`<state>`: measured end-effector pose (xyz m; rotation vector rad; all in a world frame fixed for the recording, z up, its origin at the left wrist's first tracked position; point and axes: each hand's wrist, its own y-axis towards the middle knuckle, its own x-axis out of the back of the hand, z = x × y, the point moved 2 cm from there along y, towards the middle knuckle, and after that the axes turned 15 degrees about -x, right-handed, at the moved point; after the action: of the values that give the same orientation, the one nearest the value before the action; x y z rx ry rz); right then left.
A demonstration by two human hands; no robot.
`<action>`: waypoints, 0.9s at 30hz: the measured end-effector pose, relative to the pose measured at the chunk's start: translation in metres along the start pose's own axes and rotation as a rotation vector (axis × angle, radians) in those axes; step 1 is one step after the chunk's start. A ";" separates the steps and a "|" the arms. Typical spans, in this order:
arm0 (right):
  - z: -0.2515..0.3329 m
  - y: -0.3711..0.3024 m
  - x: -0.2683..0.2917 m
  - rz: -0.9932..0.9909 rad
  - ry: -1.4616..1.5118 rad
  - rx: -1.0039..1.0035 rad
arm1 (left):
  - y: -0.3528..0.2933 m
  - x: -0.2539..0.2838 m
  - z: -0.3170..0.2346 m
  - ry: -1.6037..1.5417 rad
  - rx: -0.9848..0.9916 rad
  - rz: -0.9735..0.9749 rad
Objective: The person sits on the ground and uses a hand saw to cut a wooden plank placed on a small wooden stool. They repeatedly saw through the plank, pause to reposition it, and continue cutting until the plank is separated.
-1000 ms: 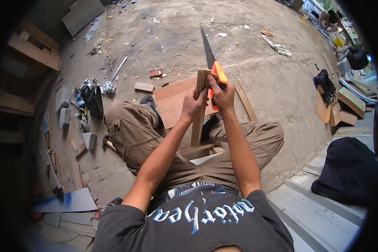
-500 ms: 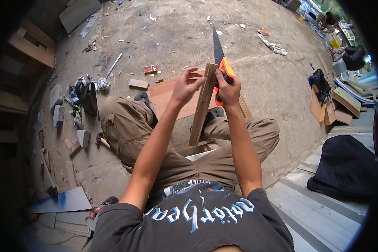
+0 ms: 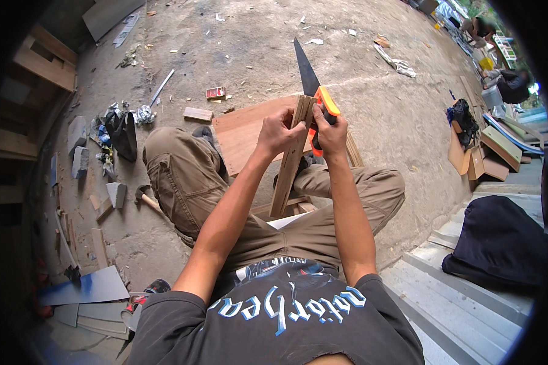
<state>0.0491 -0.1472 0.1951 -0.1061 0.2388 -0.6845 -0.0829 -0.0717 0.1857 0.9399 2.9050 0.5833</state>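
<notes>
My right hand (image 3: 330, 132) is closed round the orange-and-black handle of a handsaw (image 3: 309, 72), its dark tapering blade pointing up and away. Between my hands a long, narrow wooden strip (image 3: 291, 163) stands tilted, its near end down between my legs. The right thumb lies close to the strip's upper right edge. On the other side, my left hand (image 3: 279, 132) has its fingers curled in against the strip's left edge near the top. Beneath the hands a flat reddish-brown plywood board (image 3: 237, 139) lies on the ground by my feet. Wooden pieces between my legs are partly hidden.
A hammer (image 3: 154, 205) lies beside my left knee. Grey blocks (image 3: 80, 162), a black bag (image 3: 122, 137) and scraps are scattered left. A wood block (image 3: 198, 114) and small red box (image 3: 215, 92) lie ahead. At right, dark cloth (image 3: 498, 240) rests on ribbed metal sheeting (image 3: 463, 304).
My left hand has gone from raised, spread fingers to curled against the wooden strip. The saw blade has swung slightly left, and the strip's lower end has shifted a little nearer.
</notes>
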 end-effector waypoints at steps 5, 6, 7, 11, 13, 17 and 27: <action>0.001 -0.017 -0.008 0.061 0.060 -0.092 | 0.003 0.008 0.018 -0.014 0.016 -0.069; -0.009 -0.021 -0.005 0.069 0.009 -0.084 | 0.005 0.012 0.021 -0.016 0.034 -0.104; -0.025 -0.024 0.002 0.070 -0.043 -0.070 | 0.010 0.014 0.021 -0.024 0.048 -0.134; -0.054 -0.048 0.002 0.037 -0.208 -0.057 | 0.014 0.024 0.041 -0.026 0.113 -0.175; -0.058 -0.047 0.005 0.060 -0.209 -0.076 | 0.014 0.019 0.045 -0.032 0.112 -0.141; -0.053 -0.029 0.009 -0.019 -0.350 0.045 | 0.017 0.015 0.068 -0.177 0.077 -0.198; -0.061 0.026 0.091 -0.361 -0.448 0.119 | -0.084 0.019 0.114 1.230 0.276 0.764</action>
<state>0.1183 -0.1862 0.1152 -0.1878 -0.2590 -1.0103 -0.1294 -0.0847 0.0509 2.5271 3.5102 1.1143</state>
